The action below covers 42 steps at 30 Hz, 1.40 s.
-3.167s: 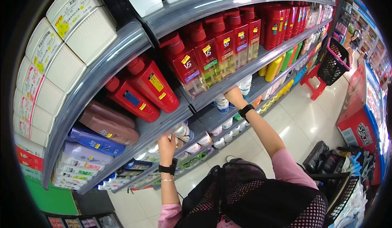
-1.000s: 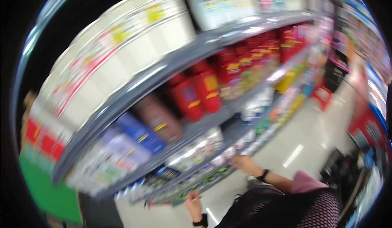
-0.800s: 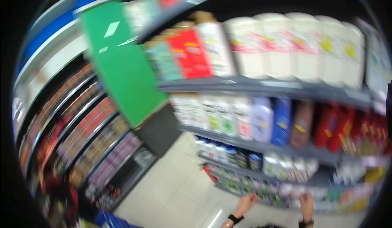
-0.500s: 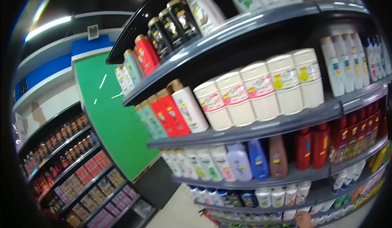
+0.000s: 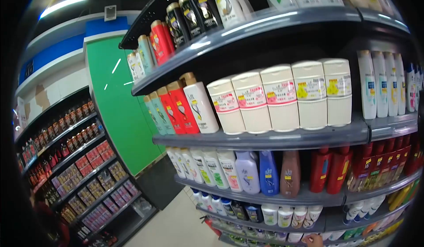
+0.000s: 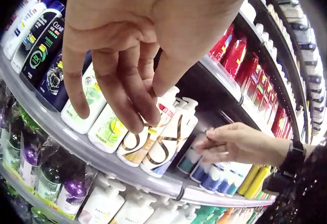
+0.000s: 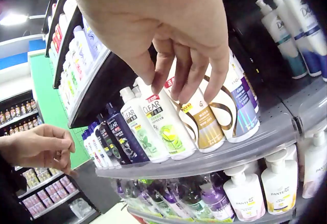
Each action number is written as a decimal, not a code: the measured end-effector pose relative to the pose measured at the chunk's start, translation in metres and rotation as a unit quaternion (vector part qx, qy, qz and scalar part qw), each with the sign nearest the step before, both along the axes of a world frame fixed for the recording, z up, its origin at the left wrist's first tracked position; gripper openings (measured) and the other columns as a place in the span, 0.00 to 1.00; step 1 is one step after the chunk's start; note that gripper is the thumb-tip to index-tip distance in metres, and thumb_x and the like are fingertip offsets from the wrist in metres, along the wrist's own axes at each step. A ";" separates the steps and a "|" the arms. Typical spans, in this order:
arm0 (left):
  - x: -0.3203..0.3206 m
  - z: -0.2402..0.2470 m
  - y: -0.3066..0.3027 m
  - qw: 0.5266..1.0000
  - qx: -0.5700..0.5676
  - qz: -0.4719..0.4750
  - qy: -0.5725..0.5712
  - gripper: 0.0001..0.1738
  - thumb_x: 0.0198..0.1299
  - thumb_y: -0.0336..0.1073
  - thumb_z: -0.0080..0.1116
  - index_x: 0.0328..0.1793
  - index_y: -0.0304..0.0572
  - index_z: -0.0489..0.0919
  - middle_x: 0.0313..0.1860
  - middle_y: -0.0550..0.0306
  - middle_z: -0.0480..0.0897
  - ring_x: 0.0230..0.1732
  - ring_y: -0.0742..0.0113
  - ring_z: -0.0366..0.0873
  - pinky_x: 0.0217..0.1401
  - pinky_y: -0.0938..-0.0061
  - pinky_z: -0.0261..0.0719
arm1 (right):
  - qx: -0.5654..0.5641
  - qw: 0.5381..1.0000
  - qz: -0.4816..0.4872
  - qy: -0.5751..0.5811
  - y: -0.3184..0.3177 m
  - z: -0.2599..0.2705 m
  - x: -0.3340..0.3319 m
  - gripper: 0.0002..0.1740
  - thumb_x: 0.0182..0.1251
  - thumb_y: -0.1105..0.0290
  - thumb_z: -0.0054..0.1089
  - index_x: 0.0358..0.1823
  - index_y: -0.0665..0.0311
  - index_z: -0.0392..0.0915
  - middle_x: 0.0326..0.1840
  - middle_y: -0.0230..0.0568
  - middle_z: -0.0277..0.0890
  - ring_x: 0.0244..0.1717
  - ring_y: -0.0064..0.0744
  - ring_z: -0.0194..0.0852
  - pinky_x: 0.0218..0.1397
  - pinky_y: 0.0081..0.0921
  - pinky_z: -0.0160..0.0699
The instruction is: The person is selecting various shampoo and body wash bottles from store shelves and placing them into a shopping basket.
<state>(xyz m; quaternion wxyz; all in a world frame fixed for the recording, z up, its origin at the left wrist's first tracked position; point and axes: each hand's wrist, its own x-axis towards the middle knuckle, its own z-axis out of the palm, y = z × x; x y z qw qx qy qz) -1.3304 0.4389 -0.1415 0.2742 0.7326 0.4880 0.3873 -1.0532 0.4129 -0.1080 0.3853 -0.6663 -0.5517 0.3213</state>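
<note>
I list: left hand (image 6: 148,40), top of left wrist view, loosely curled, empty; right hand (image 7: 166,32), top of right wrist view, likewise; white bottles (image 7: 208,127), shelved behind it, contact unclear (my head view catches one hand only, bottom edge).

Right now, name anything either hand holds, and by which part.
Nothing is held: the left hand and the right hand both hang loosely curled and empty.
</note>
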 end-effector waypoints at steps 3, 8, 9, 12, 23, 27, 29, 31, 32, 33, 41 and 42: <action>0.007 0.042 -0.014 0.994 -0.105 0.013 -0.006 0.15 0.61 0.38 0.55 0.50 0.37 0.76 0.27 0.43 0.80 0.28 0.47 0.77 0.32 0.61 0.73 | 0.090 0.996 0.021 -0.010 0.007 -0.002 -0.004 0.12 0.61 0.66 0.59 0.39 0.70 0.78 0.37 0.50 0.79 0.39 0.45 0.78 0.44 0.34 0.73; -0.015 -0.028 -0.027 0.989 -0.149 0.020 0.014 0.16 0.60 0.35 0.54 0.52 0.38 0.76 0.27 0.45 0.80 0.28 0.50 0.77 0.32 0.62 0.73 | 0.080 0.990 0.092 0.073 0.010 -0.035 -0.003 0.11 0.68 0.67 0.55 0.40 0.70 0.77 0.32 0.39 0.78 0.27 0.24 0.76 0.28 0.22 0.72; -0.014 -0.012 -0.031 0.988 -0.146 0.044 -0.016 0.15 0.59 0.35 0.54 0.51 0.38 0.76 0.26 0.46 0.80 0.27 0.51 0.77 0.31 0.62 0.72 | 0.056 0.990 0.112 0.058 0.010 -0.033 0.000 0.13 0.66 0.67 0.56 0.44 0.71 0.76 0.32 0.42 0.78 0.29 0.27 0.76 0.31 0.24 0.72; -0.022 0.035 -0.034 0.970 -0.236 0.057 -0.008 0.16 0.61 0.36 0.54 0.53 0.36 0.74 0.38 0.44 0.82 0.40 0.55 0.81 0.41 0.63 0.76 | 0.030 0.990 0.137 -0.001 0.010 -0.013 0.000 0.16 0.62 0.68 0.60 0.48 0.71 0.75 0.39 0.51 0.79 0.40 0.40 0.78 0.43 0.31 0.76; -0.073 0.054 -0.089 0.958 -0.194 0.210 -0.038 0.09 0.63 0.36 0.54 0.40 0.37 0.78 0.28 0.50 0.83 0.31 0.58 0.83 0.35 0.69 0.78 | 0.028 0.983 0.184 -0.011 0.058 0.014 -0.061 0.11 0.60 0.68 0.61 0.32 0.73 0.79 0.31 0.48 0.81 0.36 0.39 0.81 0.43 0.29 0.75; -0.104 0.042 -0.098 0.957 -0.151 0.231 -0.086 0.10 0.64 0.37 0.53 0.39 0.37 0.77 0.27 0.49 0.82 0.30 0.53 0.81 0.35 0.67 0.78 | 0.054 0.976 0.211 -0.012 0.068 0.013 -0.108 0.12 0.59 0.68 0.62 0.31 0.73 0.78 0.29 0.48 0.80 0.32 0.38 0.79 0.40 0.30 0.73; -0.126 0.037 -0.098 0.954 -0.150 0.240 -0.097 0.10 0.64 0.37 0.53 0.39 0.36 0.76 0.27 0.48 0.82 0.30 0.52 0.81 0.35 0.66 0.78 | 0.067 0.974 0.214 -0.013 0.073 0.003 -0.135 0.11 0.59 0.68 0.62 0.31 0.73 0.78 0.28 0.48 0.79 0.31 0.37 0.78 0.38 0.30 0.72; -0.160 0.035 -0.099 0.950 -0.152 0.252 -0.104 0.10 0.64 0.37 0.52 0.38 0.36 0.76 0.26 0.48 0.82 0.30 0.52 0.81 0.35 0.66 0.77 | 0.043 0.974 0.221 -0.035 0.075 0.001 -0.166 0.11 0.58 0.69 0.62 0.30 0.73 0.78 0.26 0.48 0.78 0.29 0.35 0.76 0.37 0.29 0.72; -0.180 0.037 -0.100 0.950 -0.146 0.259 -0.096 0.10 0.63 0.37 0.52 0.38 0.36 0.76 0.26 0.48 0.81 0.29 0.51 0.81 0.34 0.65 0.77 | 0.034 0.973 0.224 -0.046 0.080 -0.004 -0.183 0.11 0.58 0.69 0.62 0.29 0.73 0.78 0.25 0.47 0.77 0.28 0.33 0.75 0.36 0.29 0.71; -0.201 0.040 -0.102 0.950 -0.142 0.264 -0.088 0.10 0.63 0.37 0.52 0.38 0.36 0.76 0.26 0.47 0.81 0.29 0.50 0.80 0.34 0.63 0.76 | 0.025 0.975 0.220 -0.030 0.083 -0.008 -0.203 0.12 0.58 0.69 0.63 0.29 0.74 0.77 0.23 0.46 0.76 0.26 0.30 0.73 0.34 0.28 0.70; -0.327 0.059 -0.119 0.932 -0.132 0.336 -0.033 0.11 0.65 0.38 0.52 0.39 0.36 0.77 0.26 0.49 0.81 0.29 0.53 0.80 0.34 0.66 0.76 | 0.044 0.951 0.306 0.001 0.102 0.027 -0.350 0.10 0.61 0.72 0.59 0.32 0.75 0.76 0.31 0.47 0.79 0.34 0.30 0.77 0.39 0.27 0.74; -0.336 0.061 -0.120 0.930 -0.128 0.344 -0.035 0.11 0.65 0.38 0.52 0.39 0.36 0.77 0.26 0.49 0.81 0.29 0.53 0.80 0.34 0.66 0.76 | 0.039 0.952 0.304 0.001 0.103 0.037 -0.362 0.09 0.61 0.72 0.59 0.33 0.74 0.77 0.31 0.47 0.80 0.35 0.32 0.78 0.42 0.27 0.74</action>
